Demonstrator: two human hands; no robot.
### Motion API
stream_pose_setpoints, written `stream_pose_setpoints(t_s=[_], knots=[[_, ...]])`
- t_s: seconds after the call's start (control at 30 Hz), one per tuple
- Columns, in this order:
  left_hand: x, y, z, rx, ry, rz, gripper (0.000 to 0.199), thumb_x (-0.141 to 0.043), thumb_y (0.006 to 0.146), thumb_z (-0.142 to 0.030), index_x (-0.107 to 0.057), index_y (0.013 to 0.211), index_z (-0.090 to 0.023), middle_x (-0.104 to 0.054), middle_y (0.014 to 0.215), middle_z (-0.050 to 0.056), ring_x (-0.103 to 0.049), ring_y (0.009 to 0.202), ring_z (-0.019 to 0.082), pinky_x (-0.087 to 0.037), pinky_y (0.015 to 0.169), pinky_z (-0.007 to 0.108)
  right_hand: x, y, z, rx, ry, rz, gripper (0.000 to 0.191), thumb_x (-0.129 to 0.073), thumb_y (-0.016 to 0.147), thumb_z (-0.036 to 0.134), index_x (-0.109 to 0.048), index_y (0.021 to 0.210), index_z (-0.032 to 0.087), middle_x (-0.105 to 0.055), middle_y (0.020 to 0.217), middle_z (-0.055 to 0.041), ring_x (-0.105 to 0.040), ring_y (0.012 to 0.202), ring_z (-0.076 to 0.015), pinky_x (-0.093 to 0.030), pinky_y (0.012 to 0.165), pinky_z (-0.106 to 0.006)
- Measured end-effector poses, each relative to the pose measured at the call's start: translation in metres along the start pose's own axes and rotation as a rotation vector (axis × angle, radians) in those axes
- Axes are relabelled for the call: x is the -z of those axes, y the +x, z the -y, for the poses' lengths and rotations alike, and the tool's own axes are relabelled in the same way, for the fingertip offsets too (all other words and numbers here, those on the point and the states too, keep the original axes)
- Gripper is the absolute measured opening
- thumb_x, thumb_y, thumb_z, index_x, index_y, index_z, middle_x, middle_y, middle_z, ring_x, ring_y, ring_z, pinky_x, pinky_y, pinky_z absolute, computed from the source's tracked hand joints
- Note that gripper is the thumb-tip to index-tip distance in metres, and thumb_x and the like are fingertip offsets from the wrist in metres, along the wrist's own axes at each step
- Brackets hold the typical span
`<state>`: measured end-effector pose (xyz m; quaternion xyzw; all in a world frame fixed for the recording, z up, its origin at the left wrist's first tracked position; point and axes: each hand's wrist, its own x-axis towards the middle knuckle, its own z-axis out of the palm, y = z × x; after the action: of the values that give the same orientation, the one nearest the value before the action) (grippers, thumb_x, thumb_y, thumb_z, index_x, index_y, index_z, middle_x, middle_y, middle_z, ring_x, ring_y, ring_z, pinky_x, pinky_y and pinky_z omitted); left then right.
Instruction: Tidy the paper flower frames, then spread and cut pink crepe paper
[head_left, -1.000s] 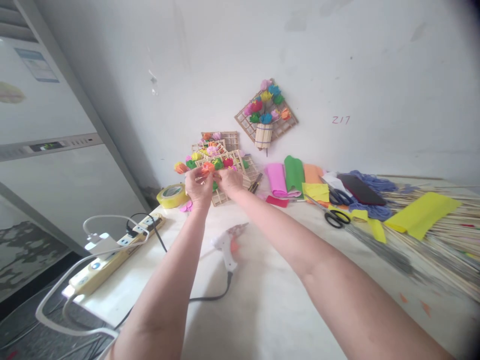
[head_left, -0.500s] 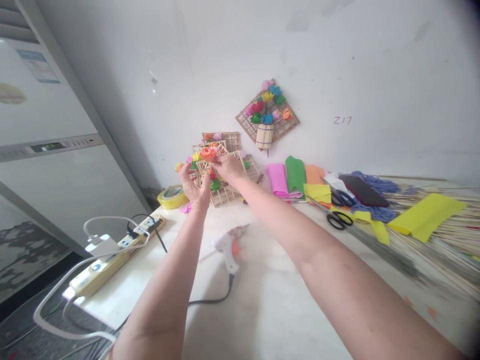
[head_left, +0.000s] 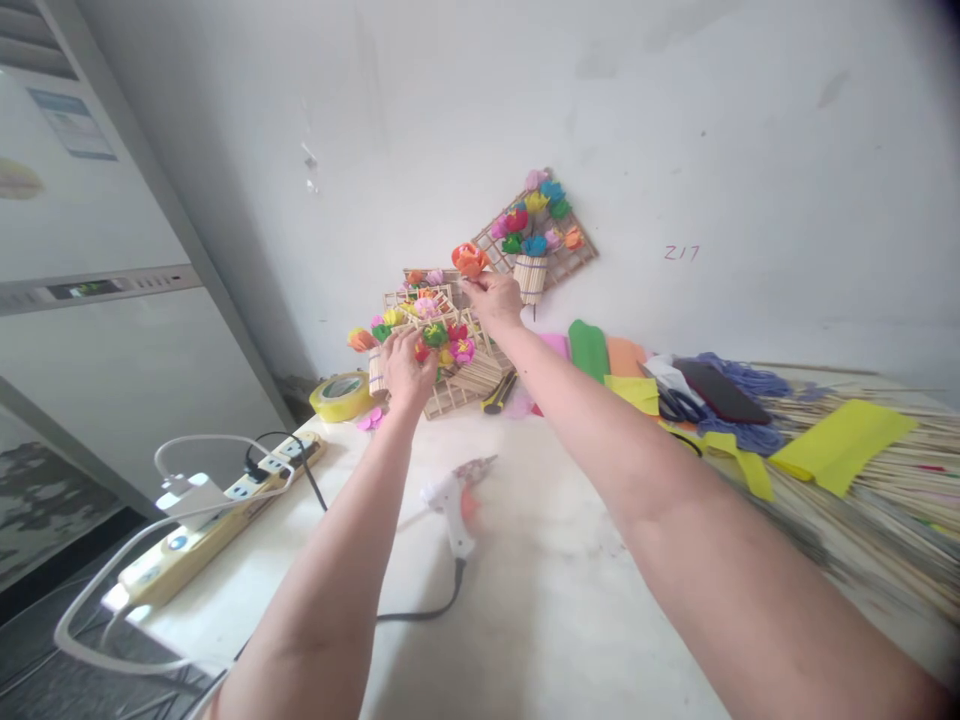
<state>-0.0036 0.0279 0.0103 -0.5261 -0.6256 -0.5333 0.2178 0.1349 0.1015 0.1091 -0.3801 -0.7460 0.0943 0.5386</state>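
Observation:
My right hand point(head_left: 496, 303) pinches an orange paper flower point(head_left: 470, 260) from below, raised in front of the wall. My left hand point(head_left: 409, 372) is lower and to the left, against a lattice panel of thin sticks point(head_left: 480, 375) with paper flowers on it. Its thumb and fingers are apart around a small red flower, partly hidden by the hand. Beside them on the panel are a green flower point(head_left: 434, 334) and a magenta flower point(head_left: 463, 351). More flowered lattices stand behind, partly covered.
A finished-looking lattice with flowers point(head_left: 574, 262) leans on the wall. On the table lie a glue gun point(head_left: 454, 510), yellow tape point(head_left: 339, 398), a power strip point(head_left: 187, 548), green crepe paper point(head_left: 587, 350), a dark phone-like slab point(head_left: 724, 390) and many thin sticks point(head_left: 900, 470).
My right hand has carried the orange flower up and to the right, away from the left hand. My left hand has shifted slightly right, onto the flowered panel, now more exposed.

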Motion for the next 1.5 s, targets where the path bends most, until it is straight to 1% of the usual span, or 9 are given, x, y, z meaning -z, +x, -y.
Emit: stream_pose_setpoints(t_s=[0.2, 0.3, 0.4, 0.53, 0.7, 0.87, 1.1, 1.2, 1.5], knots=[[-0.004, 0.021, -0.010, -0.043, 0.082, 0.213, 0.053, -0.061, 0.066, -0.017, -0.059, 0.118, -0.029, -0.056, 0.131, 0.004, -0.038, 0.131, 0.032, -0.023, 0.108, 0.055, -0.010, -0.002, 0.002, 0.008, -0.096, 0.080, 0.035, -0.050, 0.087, 0.043, -0.073, 0.103, 0.022, -0.071, 0.088, -0.0044, -0.064, 0.084, -0.0190, -0.044, 0.073, -0.028], [-0.006, 0.031, -0.012, -0.070, 0.100, 0.268, 0.055, -0.064, 0.066, -0.021, -0.057, 0.119, -0.031, -0.058, 0.128, 0.005, -0.038, 0.131, 0.034, -0.020, 0.108, 0.058, -0.012, -0.002, 0.004, 0.006, -0.114, 0.112, 0.034, -0.051, 0.087, 0.043, -0.072, 0.104, 0.023, -0.072, 0.091, -0.0044, -0.064, 0.087, -0.0192, -0.044, 0.074, -0.027], [-0.008, 0.036, -0.011, -0.119, 0.148, 0.306, 0.048, -0.064, 0.067, -0.024, -0.060, 0.115, -0.030, -0.062, 0.120, 0.006, -0.042, 0.125, 0.035, -0.020, 0.107, 0.058, -0.014, -0.003, 0.006, 0.000, -0.134, 0.127, 0.032, -0.052, 0.087, 0.042, -0.073, 0.102, 0.024, -0.072, 0.094, -0.0048, -0.064, 0.089, -0.0189, -0.044, 0.074, -0.027], [-0.011, 0.039, -0.005, -0.177, 0.202, 0.317, 0.041, -0.063, 0.069, -0.025, -0.063, 0.110, -0.027, -0.062, 0.115, 0.009, -0.047, 0.119, 0.036, -0.025, 0.105, 0.056, -0.018, -0.003, 0.005, 0.004, -0.148, 0.132, 0.031, -0.052, 0.087, 0.042, -0.073, 0.101, 0.024, -0.073, 0.093, -0.0051, -0.065, 0.088, -0.0184, -0.044, 0.073, -0.026], [-0.013, 0.042, 0.004, -0.211, 0.221, 0.325, 0.041, -0.064, 0.070, -0.025, -0.062, 0.110, -0.024, -0.060, 0.113, 0.011, -0.050, 0.114, 0.035, -0.028, 0.103, 0.054, -0.023, -0.003, 0.005, 0.037, -0.153, 0.139, 0.032, -0.051, 0.087, 0.042, -0.073, 0.102, 0.023, -0.073, 0.096, -0.0053, -0.065, 0.090, -0.0184, -0.044, 0.074, -0.026], [-0.010, 0.043, 0.007, -0.252, 0.217, 0.341, 0.036, -0.063, 0.071, -0.026, -0.061, 0.107, -0.023, -0.059, 0.117, 0.011, -0.051, 0.114, 0.031, -0.032, 0.101, 0.049, -0.026, -0.001, 0.009, 0.037, -0.165, 0.163, 0.032, -0.051, 0.088, 0.042, -0.072, 0.105, 0.024, -0.073, 0.097, -0.0054, -0.065, 0.094, -0.0191, -0.044, 0.077, -0.026], [-0.010, 0.043, 0.006, -0.206, 0.216, 0.364, 0.032, -0.065, 0.069, -0.026, -0.061, 0.101, -0.022, -0.064, 0.104, 0.010, -0.056, 0.106, 0.032, -0.029, 0.103, 0.053, -0.033, 0.010, 0.016, 0.033, -0.195, 0.207, 0.031, -0.053, 0.087, 0.042, -0.073, 0.102, 0.024, -0.072, 0.098, -0.0054, -0.064, 0.096, -0.0204, -0.045, 0.078, -0.028], [-0.010, 0.043, 0.007, -0.205, 0.200, 0.363, 0.033, -0.066, 0.067, -0.026, -0.060, 0.099, -0.021, -0.064, 0.104, 0.010, -0.057, 0.106, 0.032, -0.030, 0.102, 0.053, -0.037, 0.015, 0.017, 0.040, -0.210, 0.216, 0.032, -0.053, 0.086, 0.044, -0.074, 0.098, 0.023, -0.072, 0.097, -0.0053, -0.065, 0.095, -0.0205, -0.045, 0.079, -0.028], [-0.010, 0.044, 0.011, -0.189, 0.111, 0.347, 0.033, -0.070, 0.064, -0.030, -0.058, 0.094, -0.021, -0.065, 0.099, 0.009, -0.057, 0.105, 0.029, -0.028, 0.105, 0.052, -0.045, 0.022, 0.019, 0.055, -0.213, 0.190, 0.032, -0.049, 0.089, 0.043, -0.072, 0.098, 0.022, -0.071, 0.097, -0.0056, -0.064, 0.094, -0.0202, -0.045, 0.079, -0.029]])
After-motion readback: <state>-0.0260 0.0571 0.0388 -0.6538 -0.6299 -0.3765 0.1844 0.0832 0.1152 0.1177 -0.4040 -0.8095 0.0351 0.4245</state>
